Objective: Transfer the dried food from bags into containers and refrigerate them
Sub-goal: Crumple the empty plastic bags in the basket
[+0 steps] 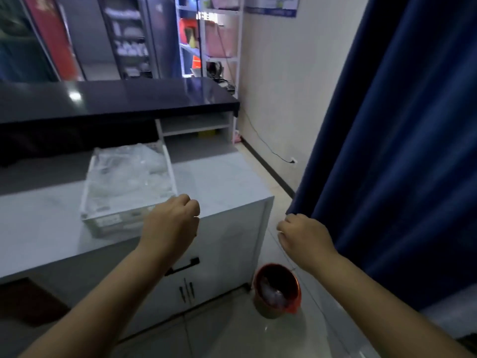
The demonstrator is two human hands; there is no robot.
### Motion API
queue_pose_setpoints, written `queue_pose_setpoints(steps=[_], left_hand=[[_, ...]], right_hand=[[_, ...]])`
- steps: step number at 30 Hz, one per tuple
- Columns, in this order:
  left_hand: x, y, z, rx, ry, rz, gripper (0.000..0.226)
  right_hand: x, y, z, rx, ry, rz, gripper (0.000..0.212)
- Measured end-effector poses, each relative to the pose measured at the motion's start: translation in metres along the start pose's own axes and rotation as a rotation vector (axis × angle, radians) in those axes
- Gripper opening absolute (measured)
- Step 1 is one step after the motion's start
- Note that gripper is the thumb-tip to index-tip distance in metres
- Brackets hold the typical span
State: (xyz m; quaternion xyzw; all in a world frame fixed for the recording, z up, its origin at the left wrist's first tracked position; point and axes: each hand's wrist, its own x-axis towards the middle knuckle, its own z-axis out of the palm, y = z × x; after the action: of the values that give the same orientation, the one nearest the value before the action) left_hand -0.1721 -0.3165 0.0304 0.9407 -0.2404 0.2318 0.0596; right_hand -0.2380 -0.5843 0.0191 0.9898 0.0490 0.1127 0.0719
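Behind a small shop counter, as I see it, raised glossy black countertop point(116, 99) over my white cabinet point(227, 244), glass-door display fridge point(129, 37) and stocked white shelving point(220, 57) beyond, navy curtain point(400, 151) at my right

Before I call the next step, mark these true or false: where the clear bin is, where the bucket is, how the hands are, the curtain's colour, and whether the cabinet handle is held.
1. A clear bin with crumpled clear plastic in it sits on the white counter. True.
2. The red bucket stands on the counter. False: it is on the floor beside the cabinet.
3. The left hand and the right hand both have curled fingers. True.
4. The curtain on the right is red. False: it is dark blue.
5. The left hand grips the black cabinet handle. False: the hand is over the counter's corner, and the handle lies below it, untouched.
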Motion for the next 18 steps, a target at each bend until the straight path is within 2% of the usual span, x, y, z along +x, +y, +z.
queue_pose_setpoints(steps=[6, 12, 16, 18], left_hand=[[-0.02, -0.128, -0.012, 0.044, -0.021, -0.139, 0.018], [-0.027, -0.234, -0.004, 0.06, -0.047, -0.24, 0.021], [-0.024, -0.275, 0.004, 0.058, -0.057, -0.268, 0.02], [-0.021, -0.289, 0.014, 0.049, -0.063, -0.277, 0.019]], right_hand=[[0.098, -0.111, 0.001, 0.029, 0.045, -0.157, 0.028], [0.178, -0.198, 0.006, 0.047, 0.074, -0.193, 0.025], [0.217, -0.23, 0.011, 0.102, 0.015, -0.227, 0.002], [0.236, -0.238, 0.017, 0.138, -0.015, -0.242, 0.016]])
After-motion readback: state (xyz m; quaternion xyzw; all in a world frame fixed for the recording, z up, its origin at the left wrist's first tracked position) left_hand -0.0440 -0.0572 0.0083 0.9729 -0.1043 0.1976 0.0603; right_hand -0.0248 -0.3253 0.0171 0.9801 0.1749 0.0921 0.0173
